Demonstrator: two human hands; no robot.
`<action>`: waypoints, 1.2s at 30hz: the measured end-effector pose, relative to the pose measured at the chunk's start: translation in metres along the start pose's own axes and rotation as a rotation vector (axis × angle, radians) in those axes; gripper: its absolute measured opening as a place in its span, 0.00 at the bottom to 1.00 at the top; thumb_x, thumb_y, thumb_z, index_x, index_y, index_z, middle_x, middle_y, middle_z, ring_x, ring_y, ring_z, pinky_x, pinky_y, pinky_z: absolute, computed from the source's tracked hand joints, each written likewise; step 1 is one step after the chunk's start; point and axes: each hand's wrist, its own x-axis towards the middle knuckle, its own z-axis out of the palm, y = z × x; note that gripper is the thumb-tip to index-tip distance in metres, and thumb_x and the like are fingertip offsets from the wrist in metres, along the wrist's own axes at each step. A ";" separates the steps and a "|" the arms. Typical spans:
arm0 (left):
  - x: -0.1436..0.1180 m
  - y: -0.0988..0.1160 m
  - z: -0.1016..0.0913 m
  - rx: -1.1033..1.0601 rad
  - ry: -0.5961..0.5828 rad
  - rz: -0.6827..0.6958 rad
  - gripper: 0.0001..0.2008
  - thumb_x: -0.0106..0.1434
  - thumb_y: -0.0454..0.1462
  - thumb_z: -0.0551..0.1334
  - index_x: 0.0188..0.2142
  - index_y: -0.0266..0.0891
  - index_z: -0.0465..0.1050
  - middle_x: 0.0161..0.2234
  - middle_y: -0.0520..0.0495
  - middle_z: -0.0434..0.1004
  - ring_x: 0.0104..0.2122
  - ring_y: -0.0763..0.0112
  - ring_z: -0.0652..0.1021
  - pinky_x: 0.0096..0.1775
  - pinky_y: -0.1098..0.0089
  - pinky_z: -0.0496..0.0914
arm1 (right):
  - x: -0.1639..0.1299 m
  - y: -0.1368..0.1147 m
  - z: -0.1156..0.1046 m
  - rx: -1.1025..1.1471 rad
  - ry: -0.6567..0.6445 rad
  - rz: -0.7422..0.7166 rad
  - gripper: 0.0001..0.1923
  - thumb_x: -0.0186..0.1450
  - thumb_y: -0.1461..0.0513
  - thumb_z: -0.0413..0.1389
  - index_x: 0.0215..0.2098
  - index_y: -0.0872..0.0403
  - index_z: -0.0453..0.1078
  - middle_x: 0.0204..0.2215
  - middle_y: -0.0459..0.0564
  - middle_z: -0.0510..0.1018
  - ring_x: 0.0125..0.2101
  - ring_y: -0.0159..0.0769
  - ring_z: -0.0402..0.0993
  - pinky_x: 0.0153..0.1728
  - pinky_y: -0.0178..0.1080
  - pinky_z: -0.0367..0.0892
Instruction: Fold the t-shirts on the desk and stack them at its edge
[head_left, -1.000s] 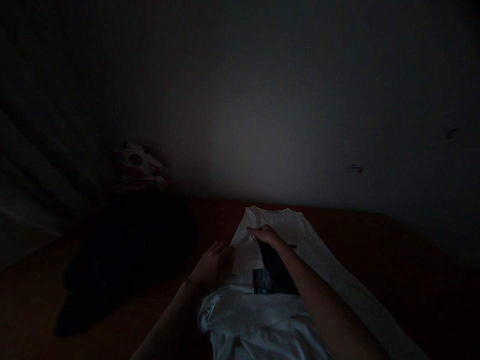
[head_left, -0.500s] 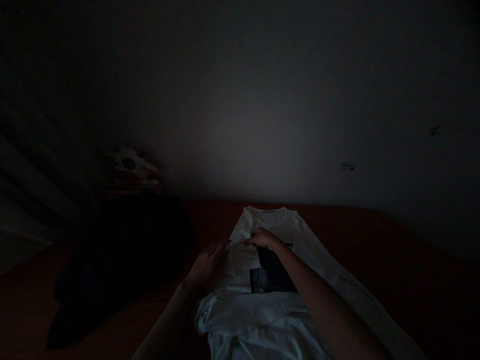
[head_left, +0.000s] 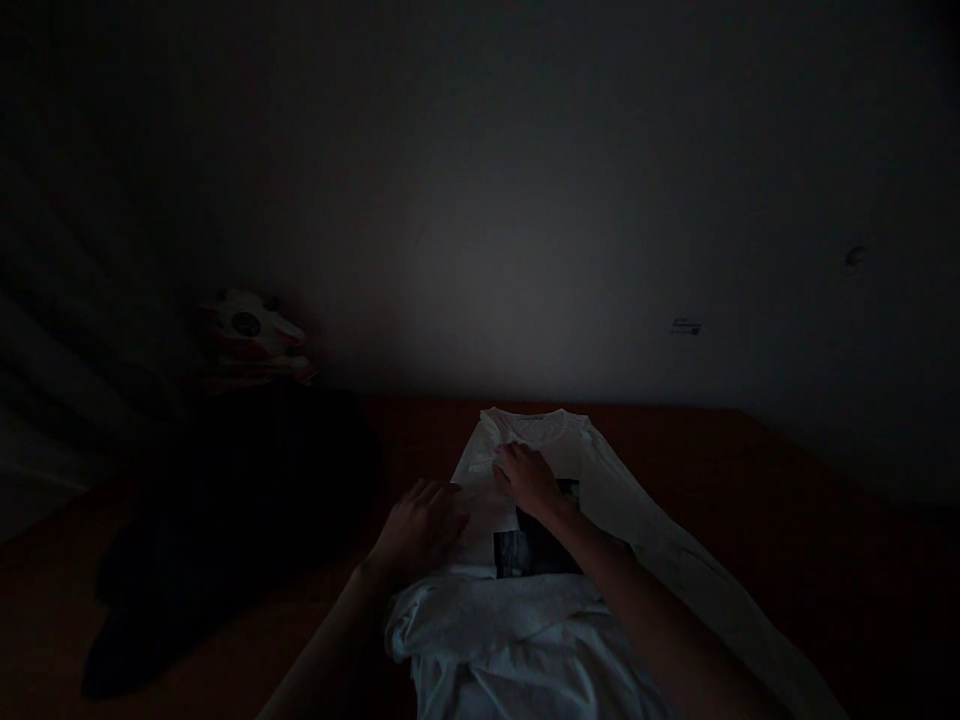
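Observation:
A white long-sleeved shirt (head_left: 480,510) with a dark printed panel on its front lies with its neckline toward the wall. Its lower part is bunched into folds close to me, and one sleeve runs down to the right. My left hand (head_left: 421,525) rests at the shirt's left edge with the fingers stretched out. On the upper chest, left of centre, lies my right hand (head_left: 529,478), its fingers spread over the cloth and the forearm crossing the print. The light is very dim, so fine detail is lost.
The shirt lies on a reddish-brown covered surface (head_left: 675,440) that meets a grey wall (head_left: 510,230). To the left sits a large black heap (head_left: 247,520), seemingly fabric. Behind it is a white and orange object (head_left: 251,325). A curtain (head_left: 45,350) hangs at far left.
My right hand has gone from pinching the shirt's cloth to lying flatter with its fingers spread. The fold beneath it looks smoother. My left hand has opened out slightly. The view has shifted a little.

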 end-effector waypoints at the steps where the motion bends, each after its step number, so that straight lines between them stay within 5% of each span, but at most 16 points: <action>1: -0.001 -0.001 0.001 -0.023 -0.027 0.025 0.22 0.70 0.48 0.57 0.57 0.39 0.71 0.53 0.38 0.78 0.53 0.55 0.77 0.55 0.55 0.71 | -0.004 -0.002 0.003 -0.006 -0.012 -0.057 0.17 0.72 0.60 0.52 0.58 0.51 0.68 0.60 0.59 0.73 0.62 0.46 0.66 0.61 0.47 0.58; 6: -0.008 -0.011 0.006 -0.042 -0.167 0.062 0.32 0.67 0.54 0.60 0.66 0.46 0.64 0.67 0.39 0.66 0.64 0.52 0.69 0.64 0.47 0.61 | -0.023 0.001 0.008 -0.007 -0.002 -0.163 0.19 0.73 0.57 0.51 0.60 0.53 0.67 0.64 0.58 0.69 0.64 0.45 0.62 0.64 0.50 0.55; 13: -0.009 -0.018 0.001 0.002 -0.134 0.063 0.32 0.67 0.52 0.60 0.67 0.45 0.63 0.67 0.39 0.65 0.67 0.49 0.64 0.64 0.45 0.60 | -0.086 0.053 -0.042 0.133 0.133 -0.125 0.14 0.73 0.55 0.50 0.37 0.51 0.74 0.39 0.52 0.80 0.44 0.39 0.76 0.50 0.41 0.68; 18: 0.000 -0.003 -0.006 -0.063 -0.026 0.077 0.19 0.69 0.47 0.58 0.53 0.41 0.74 0.52 0.40 0.79 0.53 0.56 0.77 0.56 0.55 0.70 | -0.165 0.093 -0.074 0.239 0.204 -0.073 0.13 0.70 0.50 0.54 0.36 0.48 0.74 0.39 0.52 0.80 0.43 0.41 0.77 0.48 0.44 0.70; 22: -0.003 0.014 -0.023 -0.199 -0.095 0.020 0.17 0.71 0.48 0.54 0.36 0.41 0.75 0.37 0.45 0.80 0.38 0.65 0.80 0.44 0.66 0.74 | -0.217 0.117 -0.081 0.201 0.205 -0.018 0.13 0.66 0.47 0.58 0.40 0.45 0.76 0.43 0.52 0.80 0.47 0.44 0.77 0.51 0.46 0.72; 27: -0.045 0.017 -0.041 -0.237 -0.156 -0.020 0.27 0.60 0.58 0.62 0.52 0.46 0.76 0.53 0.44 0.78 0.51 0.56 0.79 0.52 0.61 0.74 | -0.249 0.152 -0.081 0.094 0.297 0.096 0.22 0.64 0.46 0.60 0.53 0.45 0.74 0.51 0.54 0.78 0.52 0.48 0.75 0.53 0.49 0.71; 31: -0.092 0.017 -0.041 -0.129 -0.236 -0.040 0.37 0.57 0.55 0.68 0.65 0.55 0.66 0.66 0.46 0.68 0.61 0.51 0.73 0.59 0.56 0.71 | -0.253 0.165 -0.076 0.084 0.309 0.124 0.16 0.64 0.47 0.60 0.44 0.45 0.77 0.44 0.54 0.79 0.45 0.47 0.78 0.47 0.48 0.73; 36: -0.117 0.020 -0.047 -0.072 -0.259 -0.191 0.29 0.65 0.52 0.63 0.65 0.61 0.65 0.66 0.53 0.68 0.61 0.53 0.73 0.60 0.54 0.70 | -0.242 0.148 -0.067 0.108 0.344 0.054 0.12 0.70 0.51 0.53 0.39 0.45 0.76 0.42 0.52 0.80 0.44 0.44 0.78 0.48 0.46 0.72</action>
